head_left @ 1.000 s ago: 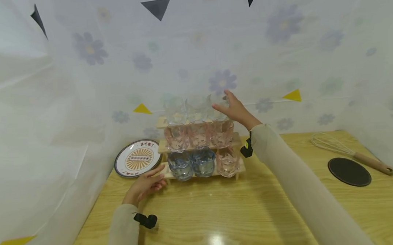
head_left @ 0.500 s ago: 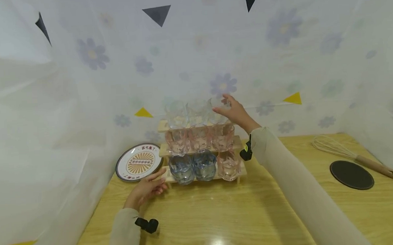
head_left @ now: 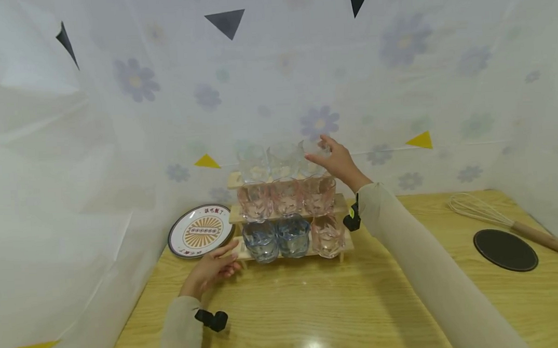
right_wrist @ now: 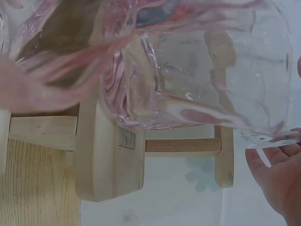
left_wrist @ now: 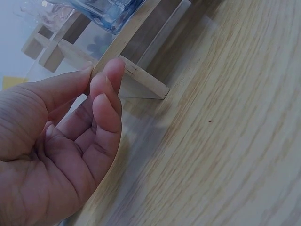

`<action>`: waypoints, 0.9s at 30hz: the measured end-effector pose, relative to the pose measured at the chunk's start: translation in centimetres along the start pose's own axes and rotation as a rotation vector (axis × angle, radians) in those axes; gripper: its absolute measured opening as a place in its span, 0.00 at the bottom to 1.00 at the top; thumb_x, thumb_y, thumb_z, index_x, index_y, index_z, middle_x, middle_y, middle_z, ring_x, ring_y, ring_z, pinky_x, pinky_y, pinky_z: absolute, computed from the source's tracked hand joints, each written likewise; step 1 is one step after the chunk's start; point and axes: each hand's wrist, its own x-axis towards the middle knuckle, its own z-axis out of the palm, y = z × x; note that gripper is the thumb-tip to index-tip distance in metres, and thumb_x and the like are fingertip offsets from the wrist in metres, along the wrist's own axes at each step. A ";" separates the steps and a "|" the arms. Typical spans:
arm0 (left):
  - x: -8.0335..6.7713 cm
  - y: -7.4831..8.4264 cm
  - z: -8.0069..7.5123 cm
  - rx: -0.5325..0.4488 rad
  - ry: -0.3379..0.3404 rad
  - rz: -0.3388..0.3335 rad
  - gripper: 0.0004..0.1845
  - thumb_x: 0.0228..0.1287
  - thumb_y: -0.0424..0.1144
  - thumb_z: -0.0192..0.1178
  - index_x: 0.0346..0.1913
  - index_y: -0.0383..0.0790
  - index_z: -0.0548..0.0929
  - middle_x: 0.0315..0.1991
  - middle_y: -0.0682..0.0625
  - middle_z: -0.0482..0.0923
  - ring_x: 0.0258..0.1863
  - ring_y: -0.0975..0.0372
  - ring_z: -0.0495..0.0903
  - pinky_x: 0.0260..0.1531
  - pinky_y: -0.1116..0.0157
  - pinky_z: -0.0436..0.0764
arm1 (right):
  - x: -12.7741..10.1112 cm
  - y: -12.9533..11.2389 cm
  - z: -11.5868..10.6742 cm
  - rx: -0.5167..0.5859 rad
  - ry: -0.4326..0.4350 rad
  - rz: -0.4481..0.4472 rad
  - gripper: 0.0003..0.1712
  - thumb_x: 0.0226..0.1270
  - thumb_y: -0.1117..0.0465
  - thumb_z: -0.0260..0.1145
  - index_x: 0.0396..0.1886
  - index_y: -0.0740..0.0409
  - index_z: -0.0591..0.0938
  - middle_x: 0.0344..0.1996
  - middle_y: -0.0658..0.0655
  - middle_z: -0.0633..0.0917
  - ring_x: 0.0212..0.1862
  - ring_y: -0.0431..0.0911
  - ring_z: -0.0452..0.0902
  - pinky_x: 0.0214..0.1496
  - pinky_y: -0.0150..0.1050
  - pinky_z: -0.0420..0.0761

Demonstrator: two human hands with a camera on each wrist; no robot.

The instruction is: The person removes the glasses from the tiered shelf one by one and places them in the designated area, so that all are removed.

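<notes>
Top tier, right end: the clear glass [head_left: 312,159] stands upright, mouth up, last of three clear glasses along the highest step of the wooden rack [head_left: 290,211]. The right hand [head_left: 336,158] is up against it, thumb on the near side and fingers reaching round the far side, so it looks like a grip, though glass against pale curtain makes the contact hard to read from the head view. In the right wrist view the glass [right_wrist: 221,70] fills the frame, its top cut off, with only the palm's edge [right_wrist: 277,174] showing at the lower right.

The rack runs left to right, three steps rising toward the flowered curtain [head_left: 275,91]. Middle step: three pink glasses [head_left: 287,197]. Bottom step: two blue glasses [head_left: 277,238], then a pink one [head_left: 327,235].

Down low, the left hand [head_left: 211,268] sits at the rack's left foot; the left wrist view shows thumb and forefinger [left_wrist: 101,80] pinching the end of the bottom wooden bar [left_wrist: 141,82].

Behind that hand a patterned plate [head_left: 199,230] leans at the curtain. Far right on the table [head_left: 313,307]: a dark round coaster [head_left: 505,250], with a whisk [head_left: 505,220] just behind it, handle pointing right.
</notes>
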 end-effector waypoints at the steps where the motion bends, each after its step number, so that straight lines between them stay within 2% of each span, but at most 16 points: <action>1: 0.1 0.0 0.0 -0.002 0.001 0.000 0.29 0.68 0.38 0.56 0.71 0.44 0.63 0.26 0.51 0.83 0.23 0.68 0.76 0.25 0.74 0.77 | -0.1 0.0 -0.1 0.001 0.008 -0.004 0.53 0.57 0.37 0.66 0.75 0.53 0.53 0.67 0.58 0.67 0.68 0.56 0.57 0.63 0.57 0.64; 7: 0.4 0.0 -0.2 -0.004 -0.017 0.002 0.30 0.68 0.39 0.57 0.71 0.44 0.62 0.26 0.51 0.83 0.22 0.68 0.76 0.25 0.74 0.76 | -0.5 0.2 -0.8 -0.005 0.041 -0.015 0.53 0.57 0.37 0.67 0.75 0.52 0.55 0.66 0.58 0.68 0.67 0.56 0.59 0.63 0.57 0.64; 16: 0.6 0.0 -0.6 -0.007 -0.028 0.002 0.31 0.68 0.39 0.57 0.72 0.45 0.61 0.26 0.51 0.84 0.23 0.68 0.77 0.25 0.74 0.77 | -1.6 1.1 -3.5 -0.001 0.045 0.022 0.55 0.55 0.36 0.67 0.76 0.49 0.53 0.69 0.57 0.64 0.71 0.59 0.50 0.65 0.59 0.61; 27: 0.1 0.1 -1.3 0.011 -0.033 0.009 0.32 0.68 0.41 0.57 0.72 0.44 0.60 0.27 0.51 0.84 0.23 0.68 0.77 0.25 0.74 0.77 | -2.8 3.6 -6.5 0.047 0.090 0.065 0.56 0.54 0.36 0.68 0.76 0.48 0.52 0.73 0.56 0.56 0.72 0.61 0.47 0.67 0.59 0.58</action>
